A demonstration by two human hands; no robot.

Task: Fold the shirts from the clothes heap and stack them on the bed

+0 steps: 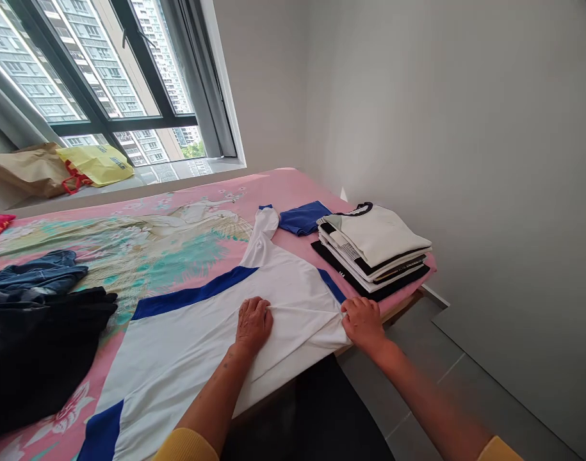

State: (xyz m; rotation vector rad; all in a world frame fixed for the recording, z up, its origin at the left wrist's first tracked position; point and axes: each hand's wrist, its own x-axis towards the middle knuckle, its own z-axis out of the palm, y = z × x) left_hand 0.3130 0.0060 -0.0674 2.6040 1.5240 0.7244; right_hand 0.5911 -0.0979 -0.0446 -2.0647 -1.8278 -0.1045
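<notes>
A white shirt with blue panels [177, 349] lies spread along the near edge of the bed, one sleeve stretching away toward the back. My left hand [254, 325] rests on the middle of it, fingers curled down and closed on the cloth. At the shirt's right edge, beside a blue strip, my right hand [363, 322] pinches the fabric. A crease runs through the cloth between both hands. The fingertips of each hand are partly hidden.
Folded clothes [374, 237] are stacked at the bed's right corner, beside a folded blue garment [303, 218]. Dark trousers [38, 346] and jeans [38, 272] lie left on the patterned bedsheet [293, 186]. Bags, one a yellow bag [98, 163], sit on the windowsill.
</notes>
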